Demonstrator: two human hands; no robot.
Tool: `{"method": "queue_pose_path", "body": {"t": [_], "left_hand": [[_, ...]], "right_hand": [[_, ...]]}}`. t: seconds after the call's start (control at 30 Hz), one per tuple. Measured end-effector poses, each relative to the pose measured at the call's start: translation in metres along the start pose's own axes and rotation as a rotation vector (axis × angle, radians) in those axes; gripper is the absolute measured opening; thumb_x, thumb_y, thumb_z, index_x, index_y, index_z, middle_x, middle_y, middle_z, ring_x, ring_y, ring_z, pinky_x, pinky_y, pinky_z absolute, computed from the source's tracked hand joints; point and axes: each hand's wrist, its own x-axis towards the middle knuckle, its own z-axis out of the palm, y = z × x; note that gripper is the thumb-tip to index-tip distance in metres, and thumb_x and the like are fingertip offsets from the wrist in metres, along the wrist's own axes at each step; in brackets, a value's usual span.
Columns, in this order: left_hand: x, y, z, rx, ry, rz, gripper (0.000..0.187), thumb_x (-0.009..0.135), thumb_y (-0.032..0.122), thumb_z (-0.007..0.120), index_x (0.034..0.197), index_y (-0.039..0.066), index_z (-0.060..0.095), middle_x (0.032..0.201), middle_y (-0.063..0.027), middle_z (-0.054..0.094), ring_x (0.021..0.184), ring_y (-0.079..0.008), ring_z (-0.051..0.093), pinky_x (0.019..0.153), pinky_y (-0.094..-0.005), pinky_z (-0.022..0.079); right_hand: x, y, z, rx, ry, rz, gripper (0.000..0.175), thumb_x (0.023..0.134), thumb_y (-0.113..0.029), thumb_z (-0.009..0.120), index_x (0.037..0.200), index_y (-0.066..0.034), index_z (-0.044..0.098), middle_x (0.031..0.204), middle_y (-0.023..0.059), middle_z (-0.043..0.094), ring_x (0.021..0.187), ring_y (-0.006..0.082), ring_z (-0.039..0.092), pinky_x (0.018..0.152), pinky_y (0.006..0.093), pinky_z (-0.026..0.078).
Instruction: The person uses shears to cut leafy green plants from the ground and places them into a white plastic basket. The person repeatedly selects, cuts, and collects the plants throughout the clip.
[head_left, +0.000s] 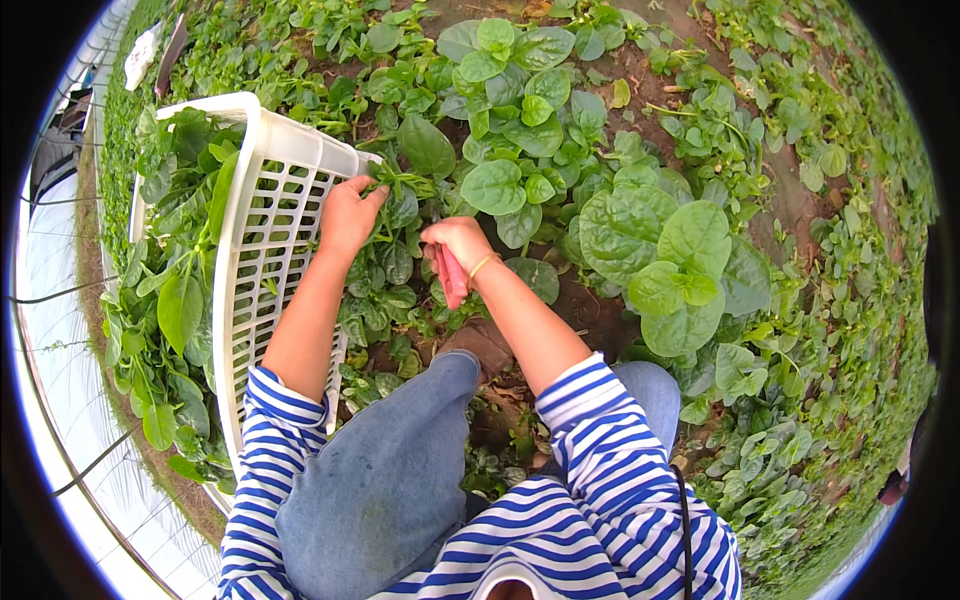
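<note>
My left hand (351, 214) is closed on green stems beside the right wall of a white plastic basket (251, 180). Leaves of the held greens (403, 182) spread to the right of its fingertips. My right hand (459, 244), with a yellow band on the wrist, grips a tool by its pink-red handle (451, 277); its working end is hidden among the leaves. The basket lies tilted on its side, with picked leafy greens (180, 307) filling and hanging over its opening. Broad-leaved green plants (495, 187) grow just right of my hands.
More leafy plants (686, 277) stand to the right, with rows of low greens beyond and brown soil (787, 187) between them. My shoe (480, 346) rests on the soil below my right hand. Plastic sheeting (60, 262) with dark lines runs along the far left.
</note>
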Motion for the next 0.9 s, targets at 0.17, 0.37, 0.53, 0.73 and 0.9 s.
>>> {"method": "queue_pose_path", "body": {"t": [0.17,0.37,0.53,0.73,0.9], "left_hand": [[-0.014,0.003,0.006,0.177,0.121,0.24,0.022,0.081,0.02,0.067,0.09,0.0,0.066,0.108,-0.0148,0.065,0.09,-0.0271,0.063,0.078,-0.037,0.048],[-0.042,0.017,0.001,0.161,0.035,0.197,0.041,0.076,0.016,0.069,0.113,0.005,0.055,0.107,-0.0173,0.065,0.087,-0.0364,0.064,0.078,-0.0423,0.05],[-0.046,0.022,-0.003,0.335,-0.086,0.239,0.06,0.073,0.011,0.069,0.13,0.01,0.049,0.095,-0.0176,0.064,0.082,-0.0376,0.062,0.075,-0.0457,0.049],[-0.071,0.011,0.001,0.378,0.079,0.435,0.03,0.07,0.005,0.067,0.1,0.006,0.066,0.082,-0.0108,0.057,0.078,-0.0321,0.06,0.068,-0.0422,0.049],[-0.087,0.007,0.001,0.383,0.134,0.515,0.035,0.066,0.003,0.069,0.101,0.007,0.066,0.079,-0.0094,0.054,0.075,-0.03,0.058,0.065,-0.0395,0.049]], "right_hand": [[-0.021,0.0,-0.028,0.191,-0.135,0.047,0.03,0.082,-0.021,0.06,0.1,0.0017,0.059,0.08,0.0121,0.064,0.059,0.0232,0.061,0.054,0.0356,0.051],[-0.01,-0.039,-0.031,-0.315,-0.116,0.027,0.034,0.079,-0.024,0.059,0.103,-0.0016,0.054,0.086,0.0131,0.063,0.065,0.0238,0.063,0.059,0.0379,0.05],[-0.019,-0.053,-0.013,-1.116,-0.162,-0.134,0.024,0.069,-0.018,0.065,0.079,0.0007,0.054,0.068,0.0161,0.059,0.067,0.0265,0.059,0.065,0.0384,0.047],[-0.033,-0.045,-0.028,-0.664,-0.258,0.126,0.024,0.077,-0.017,0.064,0.088,0.0044,0.063,0.072,0.0122,0.063,0.052,0.0238,0.061,0.048,0.036,0.051],[-0.021,-0.037,-0.018,-0.599,-0.265,0.139,0.022,0.077,-0.016,0.064,0.085,0.0046,0.063,0.069,0.0118,0.063,0.051,0.0222,0.061,0.047,0.0346,0.05]]}}
